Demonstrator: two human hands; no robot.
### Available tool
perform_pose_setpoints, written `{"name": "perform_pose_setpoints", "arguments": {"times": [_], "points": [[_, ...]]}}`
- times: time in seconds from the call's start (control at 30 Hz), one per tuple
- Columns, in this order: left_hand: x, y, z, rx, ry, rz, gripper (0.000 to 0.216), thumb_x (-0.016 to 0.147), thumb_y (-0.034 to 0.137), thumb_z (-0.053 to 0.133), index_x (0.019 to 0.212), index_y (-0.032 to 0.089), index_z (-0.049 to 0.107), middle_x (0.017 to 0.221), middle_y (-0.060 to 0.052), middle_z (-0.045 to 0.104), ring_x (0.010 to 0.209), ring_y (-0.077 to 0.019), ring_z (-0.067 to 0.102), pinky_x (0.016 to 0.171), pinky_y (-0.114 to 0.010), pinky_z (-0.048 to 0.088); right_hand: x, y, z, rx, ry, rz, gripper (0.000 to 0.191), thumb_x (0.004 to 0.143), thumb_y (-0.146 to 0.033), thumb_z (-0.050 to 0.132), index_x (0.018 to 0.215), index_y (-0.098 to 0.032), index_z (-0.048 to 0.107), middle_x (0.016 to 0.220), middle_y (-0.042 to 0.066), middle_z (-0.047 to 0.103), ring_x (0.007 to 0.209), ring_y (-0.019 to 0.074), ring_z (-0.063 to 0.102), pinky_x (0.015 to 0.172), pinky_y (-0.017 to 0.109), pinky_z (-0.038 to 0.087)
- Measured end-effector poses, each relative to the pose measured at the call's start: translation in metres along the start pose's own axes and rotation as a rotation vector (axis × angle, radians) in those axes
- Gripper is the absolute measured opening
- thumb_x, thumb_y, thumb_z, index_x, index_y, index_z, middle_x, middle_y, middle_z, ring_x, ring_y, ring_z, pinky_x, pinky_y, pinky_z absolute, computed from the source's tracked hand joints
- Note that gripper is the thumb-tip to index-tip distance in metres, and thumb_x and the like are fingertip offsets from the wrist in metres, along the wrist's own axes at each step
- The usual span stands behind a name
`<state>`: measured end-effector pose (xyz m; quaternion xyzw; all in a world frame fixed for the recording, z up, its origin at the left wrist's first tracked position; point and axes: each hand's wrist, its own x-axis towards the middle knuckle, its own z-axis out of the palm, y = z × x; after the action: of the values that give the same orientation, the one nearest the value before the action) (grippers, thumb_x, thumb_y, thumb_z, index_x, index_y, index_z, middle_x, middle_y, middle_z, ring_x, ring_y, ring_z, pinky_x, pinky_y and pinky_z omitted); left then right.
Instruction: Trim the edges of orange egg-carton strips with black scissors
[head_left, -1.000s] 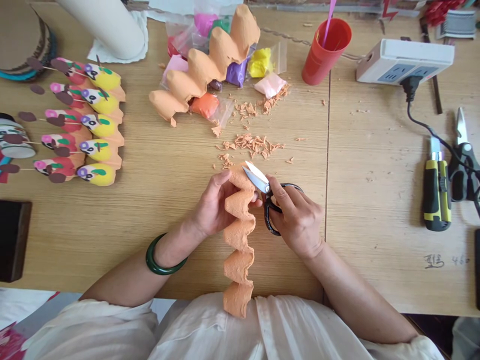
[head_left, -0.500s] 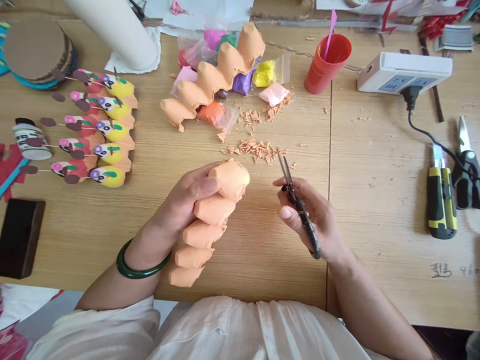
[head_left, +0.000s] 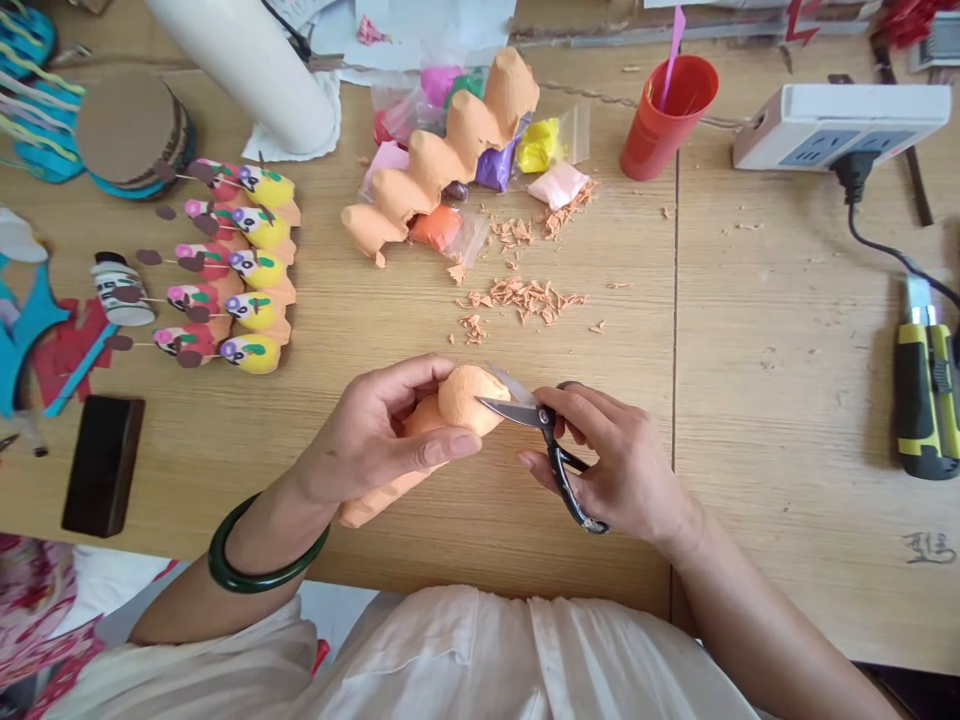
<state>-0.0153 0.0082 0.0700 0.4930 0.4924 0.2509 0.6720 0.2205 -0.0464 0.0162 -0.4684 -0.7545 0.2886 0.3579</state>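
My left hand (head_left: 394, 430) grips an orange egg-carton strip (head_left: 466, 392) with a row of rounded cups, its far end turned towards my right hand. Held in my right hand (head_left: 619, 450) is a pair of black-handled scissors (head_left: 546, 415). Their blades are spread around the edge of the end cup, one blade in front and the other partly behind it. Orange trimmings (head_left: 529, 298) lie on the table just beyond my hands. Farther back, a second orange carton strip (head_left: 431, 165) rests on small bags of coloured clay.
Painted carton cups (head_left: 259, 265) stand at the left, near a small bottle (head_left: 124, 290) and a black box-like object (head_left: 103, 465). Behind are a white cylinder (head_left: 247, 75) and a red cup (head_left: 667, 118). A power strip (head_left: 840, 125) and a utility knife (head_left: 926, 390) lie right.
The carton strip has been tilted over in my left hand. My right hand has moved left, and the scissors, formerly apart from the strip, now have their blades spread at its end cup.
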Motion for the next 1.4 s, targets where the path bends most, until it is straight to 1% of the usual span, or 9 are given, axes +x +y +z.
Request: {"name": "perform_pose_setpoints", "arguments": {"times": [0.13,0.3,0.5,0.7,0.93,1.13,1.27,1.33,1.4], "points": [[-0.002,0.0,0.002,-0.016,-0.022,-0.014,0.026,0.07,0.034,0.091,0.091,0.022,0.081,0.077,-0.004,0.067,0.063,-0.0145,0.054,0.054,-0.024,0.043,-0.001,-0.003,0.005,-0.043,0.025,-0.029,0.023,0.098,-0.033,0.064,0.114,-0.017,0.061,0.078,0.001,0.063,0.065,0.012,0.056,0.058,0.023,0.045],[-0.005,-0.003,0.002,0.011,-0.035,-0.027,0.026,0.071,0.032,0.091,0.092,0.022,0.08,0.08,-0.004,0.067,0.069,-0.0149,0.056,0.058,-0.023,0.045,-0.002,-0.005,0.006,-0.094,0.036,-0.046,0.024,0.1,-0.032,0.062,0.116,-0.014,0.062,0.081,0.003,0.066,0.062,0.0113,0.056,0.056,0.023,0.044],[-0.005,-0.008,0.002,0.007,-0.018,-0.022,0.028,0.069,0.032,0.092,0.091,0.021,0.079,0.08,-0.006,0.067,0.07,-0.0163,0.056,0.058,-0.025,0.046,-0.003,-0.001,0.004,-0.203,0.063,-0.075,0.026,0.102,-0.039,0.06,0.114,-0.016,0.063,0.077,0.002,0.066,0.061,0.0115,0.057,0.053,0.025,0.04],[-0.006,-0.008,0.001,-0.012,-0.044,-0.02,0.03,0.069,0.033,0.092,0.095,0.022,0.08,0.084,-0.006,0.07,0.07,-0.016,0.056,0.058,-0.026,0.045,-0.001,0.003,0.002,-0.147,0.023,-0.108,0.03,0.102,-0.041,0.06,0.117,-0.015,0.063,0.081,0.004,0.068,0.064,0.0125,0.061,0.057,0.025,0.044],[-0.007,-0.011,-0.001,-0.014,-0.074,-0.034,0.029,0.07,0.035,0.091,0.094,0.024,0.08,0.08,-0.004,0.067,0.066,-0.0136,0.054,0.056,-0.023,0.041,-0.001,0.002,0.004,-0.115,0.039,-0.138,0.031,0.102,-0.041,0.061,0.112,-0.012,0.065,0.075,0.002,0.065,0.058,0.0104,0.056,0.051,0.024,0.039],[-0.006,-0.013,-0.001,-0.033,-0.093,-0.049,0.03,0.07,0.034,0.091,0.094,0.021,0.079,0.076,-0.003,0.064,0.062,-0.0122,0.05,0.053,-0.024,0.038,-0.003,0.002,0.005,-0.182,0.068,-0.16,0.032,0.104,-0.043,0.059,0.107,-0.013,0.067,0.066,-0.002,0.061,0.051,0.0086,0.048,0.047,0.025,0.031],[-0.005,-0.014,-0.001,-0.013,-0.077,-0.037,0.03,0.069,0.038,0.091,0.088,0.02,0.076,0.074,-0.003,0.062,0.063,-0.0125,0.051,0.053,-0.025,0.038,-0.005,0.005,0.009,-0.222,0.082,-0.165,0.033,0.102,-0.042,0.062,0.103,-0.01,0.07,0.062,-0.003,0.058,0.049,0.0085,0.045,0.046,0.026,0.029],[-0.004,-0.016,-0.002,0.011,-0.073,-0.039,0.031,0.071,0.041,0.09,0.087,0.02,0.074,0.074,-0.003,0.061,0.062,-0.0126,0.05,0.052,-0.025,0.038,-0.006,0.005,0.01,-0.197,0.072,-0.133,0.034,0.102,-0.043,0.063,0.1,-0.01,0.071,0.061,-0.004,0.056,0.048,0.0083,0.042,0.046,0.026,0.028],[-0.003,-0.018,-0.004,0.047,-0.086,-0.055,0.033,0.072,0.043,0.089,0.088,0.02,0.072,0.074,-0.003,0.06,0.062,-0.0128,0.05,0.053,-0.026,0.039,-0.007,0.004,0.009,-0.09,0.029,-0.038,0.036,0.102,-0.046,0.063,0.097,-0.01,0.071,0.06,-0.004,0.053,0.049,0.0077,0.039,0.047,0.025,0.029]]}}
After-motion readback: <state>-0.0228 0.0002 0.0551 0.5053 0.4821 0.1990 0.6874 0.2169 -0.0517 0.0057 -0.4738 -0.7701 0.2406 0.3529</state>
